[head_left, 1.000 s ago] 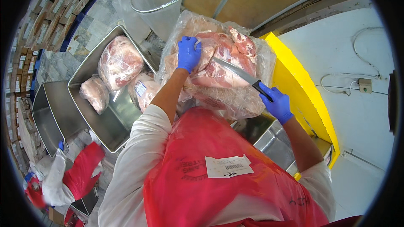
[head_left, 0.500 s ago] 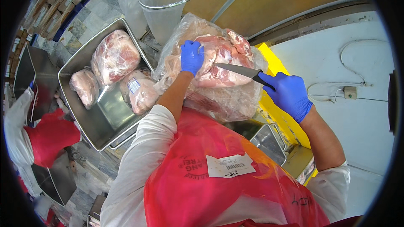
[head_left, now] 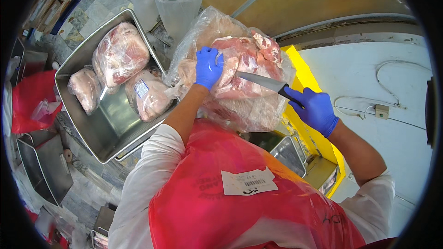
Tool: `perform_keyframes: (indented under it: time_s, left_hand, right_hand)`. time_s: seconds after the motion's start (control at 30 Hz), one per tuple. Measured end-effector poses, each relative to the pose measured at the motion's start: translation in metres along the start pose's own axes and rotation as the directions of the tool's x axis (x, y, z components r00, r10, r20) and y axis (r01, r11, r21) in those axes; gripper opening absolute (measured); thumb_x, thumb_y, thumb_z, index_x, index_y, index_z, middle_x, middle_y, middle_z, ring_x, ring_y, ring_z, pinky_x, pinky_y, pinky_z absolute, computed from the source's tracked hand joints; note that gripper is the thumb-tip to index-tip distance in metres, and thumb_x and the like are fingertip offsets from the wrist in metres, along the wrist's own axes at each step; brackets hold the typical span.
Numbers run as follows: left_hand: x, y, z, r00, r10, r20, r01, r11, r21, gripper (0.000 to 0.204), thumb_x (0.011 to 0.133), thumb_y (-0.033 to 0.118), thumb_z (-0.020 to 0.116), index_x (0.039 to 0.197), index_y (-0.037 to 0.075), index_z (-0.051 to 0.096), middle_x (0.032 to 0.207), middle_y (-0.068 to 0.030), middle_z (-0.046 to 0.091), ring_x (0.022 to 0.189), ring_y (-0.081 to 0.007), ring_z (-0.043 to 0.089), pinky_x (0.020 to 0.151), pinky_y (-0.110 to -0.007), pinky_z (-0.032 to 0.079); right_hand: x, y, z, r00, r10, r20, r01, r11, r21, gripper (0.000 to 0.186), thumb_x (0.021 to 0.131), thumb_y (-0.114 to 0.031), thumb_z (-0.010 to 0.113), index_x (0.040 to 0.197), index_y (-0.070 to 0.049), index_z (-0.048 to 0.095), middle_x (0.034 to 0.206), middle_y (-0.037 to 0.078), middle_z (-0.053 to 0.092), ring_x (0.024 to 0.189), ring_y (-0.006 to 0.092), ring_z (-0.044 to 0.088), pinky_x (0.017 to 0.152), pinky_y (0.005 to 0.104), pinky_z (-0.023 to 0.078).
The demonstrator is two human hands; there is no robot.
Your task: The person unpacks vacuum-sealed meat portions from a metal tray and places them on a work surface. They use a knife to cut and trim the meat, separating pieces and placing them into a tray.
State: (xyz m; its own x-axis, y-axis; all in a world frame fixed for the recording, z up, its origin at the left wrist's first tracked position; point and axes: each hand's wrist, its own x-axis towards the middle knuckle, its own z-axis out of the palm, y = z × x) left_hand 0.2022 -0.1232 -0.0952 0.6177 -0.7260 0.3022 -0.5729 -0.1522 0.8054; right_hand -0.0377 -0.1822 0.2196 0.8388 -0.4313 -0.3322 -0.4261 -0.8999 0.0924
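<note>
A large cut of raw pink meat [head_left: 236, 91] lies on an opened clear plastic bag [head_left: 198, 32] in front of me. My left hand [head_left: 209, 68], in a blue glove, is closed at the meat's left edge, gripping a pale flap of it; whether some of the bag is also in the fingers I cannot tell. My right hand [head_left: 314, 111], also gloved in blue, is wrapped round the black handle of a knife [head_left: 260, 80]. The blade points left across the meat, its tip near the middle, close to my left hand.
To the left stands a deep steel tub [head_left: 121, 131] with bagged meat [head_left: 121, 55] inside. Clear bags on hoops [head_left: 177, 4] are beyond. A yellow frame [head_left: 311, 76] edges the right side, by a white wall [head_left: 364, 74]. Red cloth [head_left: 34, 101] of another person shows far left.
The knife and right hand have shifted slightly down with the view. My left hand keeps its grip at the meat's edge. The person at far left has moved away from the tub.
</note>
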Motion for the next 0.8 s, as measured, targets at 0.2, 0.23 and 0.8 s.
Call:
perform_keyframes:
  time_s: [0.2,0.23,0.8]
  left_hand:
    - [0.013,-0.003,0.001,0.995,0.076,0.070,-0.077,0.997,0.012,0.015,0.087,0.019,0.064,0.096,0.007,0.062,0.101,-0.0203,0.055,0.097,-0.0413,0.051,0.085,-0.050,0.044]
    - [0.014,-0.004,0.000,0.994,0.080,0.073,-0.081,0.997,0.010,0.015,0.087,0.019,0.063,0.096,0.007,0.062,0.101,-0.0203,0.056,0.096,-0.0413,0.051,0.085,-0.050,0.043]
    - [0.006,-0.004,-0.002,0.990,0.134,-0.038,-0.129,0.984,0.123,0.014,0.088,0.016,0.064,0.094,0.004,0.062,0.096,-0.0210,0.056,0.091,-0.0415,0.054,0.079,-0.051,0.046]
  right_hand:
    - [-0.031,0.062,0.095,0.984,0.014,-0.177,0.025,0.976,0.218,0.039,0.085,-0.024,0.075,0.123,-0.026,0.068,0.069,0.009,0.056,0.054,0.0288,0.057,0.047,0.0411,0.045]
    - [-0.032,0.068,0.107,0.979,0.008,-0.203,0.042,0.971,0.237,0.039,0.085,-0.023,0.075,0.123,-0.026,0.068,0.069,0.008,0.056,0.053,0.0289,0.057,0.046,0.0412,0.045]
    - [-0.063,0.017,0.090,0.960,0.124,-0.252,-0.097,0.988,0.119,0.040,0.087,-0.030,0.071,0.126,-0.029,0.066,0.072,0.010,0.059,0.055,0.0285,0.060,0.049,0.0406,0.049]
